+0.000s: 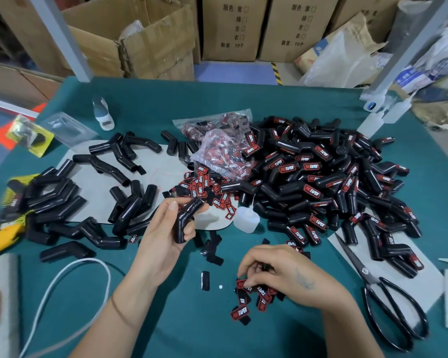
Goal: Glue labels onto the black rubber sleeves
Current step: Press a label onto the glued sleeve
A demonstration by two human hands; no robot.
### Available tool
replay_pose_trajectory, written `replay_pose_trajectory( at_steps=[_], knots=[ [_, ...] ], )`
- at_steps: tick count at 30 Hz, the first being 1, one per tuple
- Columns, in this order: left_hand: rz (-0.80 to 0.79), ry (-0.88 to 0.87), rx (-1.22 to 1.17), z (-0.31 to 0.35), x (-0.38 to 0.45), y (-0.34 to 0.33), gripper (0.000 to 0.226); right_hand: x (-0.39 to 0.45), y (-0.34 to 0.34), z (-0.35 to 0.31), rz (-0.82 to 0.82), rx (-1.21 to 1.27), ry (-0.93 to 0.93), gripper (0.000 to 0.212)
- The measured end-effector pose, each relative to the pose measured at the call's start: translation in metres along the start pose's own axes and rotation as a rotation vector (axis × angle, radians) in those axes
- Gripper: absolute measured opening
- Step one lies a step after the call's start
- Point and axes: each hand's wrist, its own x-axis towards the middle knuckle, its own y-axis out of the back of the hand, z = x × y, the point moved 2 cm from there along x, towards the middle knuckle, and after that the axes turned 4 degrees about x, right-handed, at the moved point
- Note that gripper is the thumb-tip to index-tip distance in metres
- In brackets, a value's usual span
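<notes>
1. The left hand (163, 229) is raised over the middle of the teal cloth-covered table (145, 99), its fingers and thumb curled round one bent black rubber sleeve (185, 219) that bears no label on the side shown.
2. The right hand (282, 276) rests low at the near centre, palm down, its fingertips pinching at a small scatter of red-and-black "TAPER" labels (251, 297) lying on the cloth; which label it has hold of cannot be told.
3. A large heap of labelled black sleeves (321, 182) fills the right of the table.
4. Unlabelled black sleeves (98, 192) lie spread at the left.
5. A small translucent plastic glue bottle (246, 219) lies just far of the hands, beside a loose pile of labels (204, 189).
6. Black-handled steel scissors (380, 288) lie at the near right.
</notes>
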Motion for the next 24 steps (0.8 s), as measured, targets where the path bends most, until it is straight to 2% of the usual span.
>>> replay_pose_trajectory(
  at_steps=[4, 8, 12, 14, 19, 24],
  knots=[
    [-0.037, 0.036, -0.001, 0.002, -0.002, 0.002, 0.037, 0.001, -0.003, -0.013, 0.059, 0.146, 0.072, 0.005],
    [-0.102, -0.053, 0.092, 0.01, -0.005, 0.003, 0.041, 0.005, -0.004, -0.027, 0.173, 0.296, 0.12, 0.01],
    [0.008, -0.202, 0.374, 0.019, -0.005, 0.001, 0.043, 0.017, -0.01, -0.049, 0.308, 0.621, 0.249, 0.014],
    [0.076, -0.263, 0.411, 0.02, -0.004, 0.001, 0.044, 0.023, -0.014, -0.055, 0.362, 0.805, 0.293, 0.016],
    [0.118, -0.358, 0.498, 0.023, -0.005, 0.004, 0.031, 0.031, -0.024, -0.046, 0.333, 1.082, 0.219, 0.011],
    [0.083, -0.308, 0.444, 0.022, -0.007, 0.004, 0.029, 0.035, -0.028, -0.037, 0.332, 1.203, 0.178, 0.01]
  ],
)
